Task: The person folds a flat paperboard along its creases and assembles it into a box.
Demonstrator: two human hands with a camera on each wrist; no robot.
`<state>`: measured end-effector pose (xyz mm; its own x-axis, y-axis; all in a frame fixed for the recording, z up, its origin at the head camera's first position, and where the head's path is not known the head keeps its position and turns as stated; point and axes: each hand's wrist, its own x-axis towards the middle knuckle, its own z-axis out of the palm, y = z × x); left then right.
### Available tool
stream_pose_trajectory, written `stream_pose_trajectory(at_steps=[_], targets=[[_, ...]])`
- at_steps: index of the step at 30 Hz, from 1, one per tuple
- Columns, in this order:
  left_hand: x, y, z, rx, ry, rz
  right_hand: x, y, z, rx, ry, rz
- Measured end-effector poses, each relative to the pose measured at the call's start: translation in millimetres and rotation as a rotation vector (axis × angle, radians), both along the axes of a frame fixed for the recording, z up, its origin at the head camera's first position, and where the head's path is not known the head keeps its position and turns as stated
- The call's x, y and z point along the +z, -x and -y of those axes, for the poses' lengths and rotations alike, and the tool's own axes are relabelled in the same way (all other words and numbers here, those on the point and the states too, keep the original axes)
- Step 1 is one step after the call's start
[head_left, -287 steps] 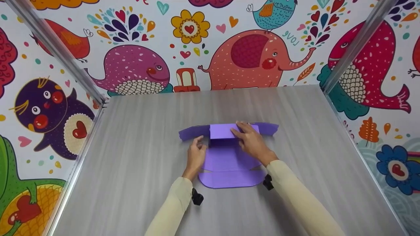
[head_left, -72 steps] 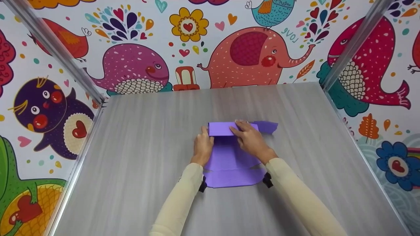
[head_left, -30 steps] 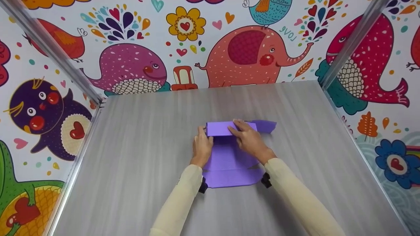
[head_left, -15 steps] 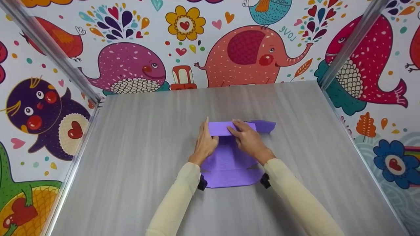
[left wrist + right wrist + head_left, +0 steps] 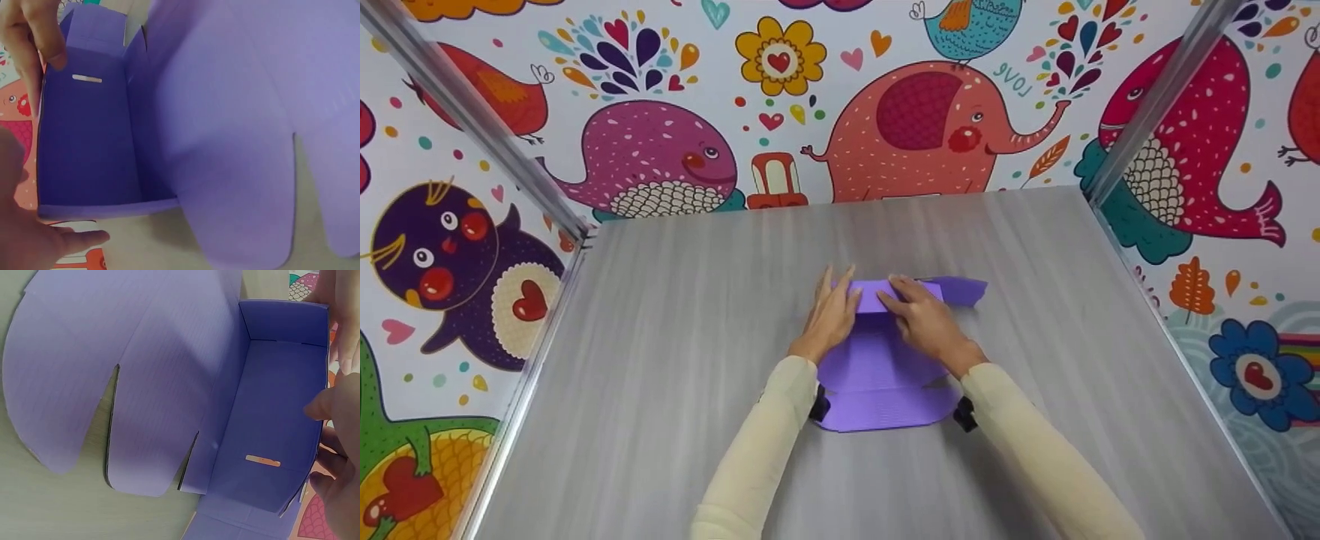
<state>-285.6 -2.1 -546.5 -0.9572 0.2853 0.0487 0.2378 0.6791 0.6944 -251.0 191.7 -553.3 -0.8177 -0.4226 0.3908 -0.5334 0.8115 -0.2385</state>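
Note:
A part-folded purple cardboard box (image 5: 874, 298) lies in front of me, its wide lid panel (image 5: 885, 364) flat towards me. The left end of the box stands folded up; at the right, a side flap (image 5: 962, 291) sticks outward. My left hand (image 5: 829, 319) lies along the left end, fingers fairly straight and touching the folded corner. My right hand (image 5: 926, 322) pinches the upper wall near its middle. The right wrist view shows its thumb (image 5: 319, 406) on the inner face and other fingers (image 5: 332, 461) outside. A narrow slot (image 5: 87, 79) runs through the inner panel.
The box rests on a grey wood-grain table (image 5: 682, 337). Beyond the table stands a printed cartoon wall (image 5: 660, 157), with metal posts (image 5: 1166, 97) at the corners. Black wrist cameras (image 5: 966, 414) hang beneath both sleeves.
The left side flap, sticking out at first, is now folded up. My left hand has come in to the left end, and lately its fingers have straightened over the corner. The right hand keeps its hold.

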Motion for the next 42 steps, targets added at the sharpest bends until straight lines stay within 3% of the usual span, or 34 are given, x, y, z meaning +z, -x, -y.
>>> stream_pose_trajectory(at_steps=[7, 12, 19, 26, 34, 38, 42], targets=[[1.2, 6.6, -2.4, -0.036, 0.068, 0.008, 1.4, 0.6, 2, -0.014, -0.012, 0.008], [0.2, 8.3, -3.9, -0.032, 0.160, -0.034, -0.9, 1.6, 3, -0.010, -0.001, -0.002], [-2.5, 10.0, -2.6, -0.078, 0.201, -0.135, -0.4, 2.4, 5, 0.001, 0.011, -0.012], [-4.6, 12.4, -0.2, -0.123, 0.259, -0.084, 1.2, 2.2, 5, -0.002, -0.003, -0.001], [-5.6, 12.4, -1.8, -0.141, 0.271, -0.067, 3.0, 2.7, 2, -0.012, -0.021, 0.042], [-8.0, 9.6, -2.6, -0.160, 0.231, -0.158, 3.1, 3.1, 0, -0.002, -0.012, 0.052], [-7.8, 8.8, -3.2, -0.173, 0.214, -0.189, 4.6, 2.9, -2, 0.008, 0.005, 0.061]])
